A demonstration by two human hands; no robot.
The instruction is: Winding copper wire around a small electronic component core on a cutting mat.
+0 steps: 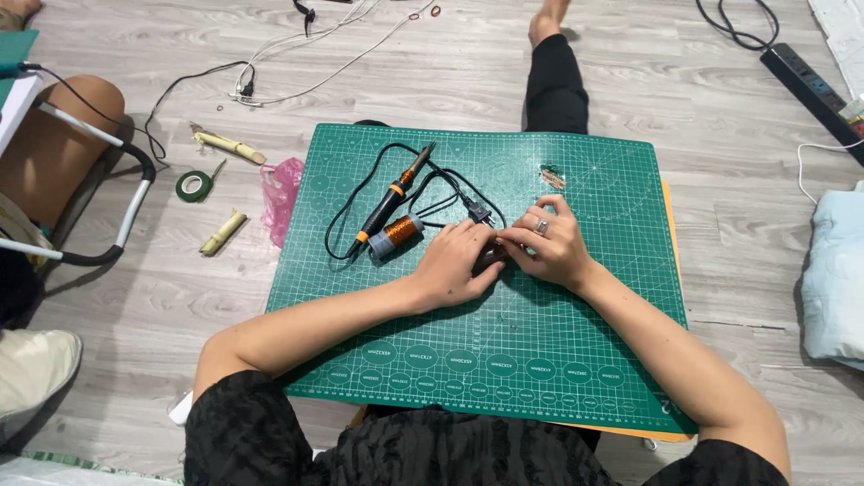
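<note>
Both hands meet near the middle of a green cutting mat that lies on the grey wooden floor. The left hand and the right hand, which wears a ring, have their fingers pressed together around a small dark object; it is mostly hidden between them, so its kind cannot be told. Just left of the left hand lies a spool of copper wire, touching a black and orange soldering iron whose black cord loops over the mat. Farther left, off the mat, lie a roll of green tape and a pink plastic bag. A black power strip sits far right.
</note>
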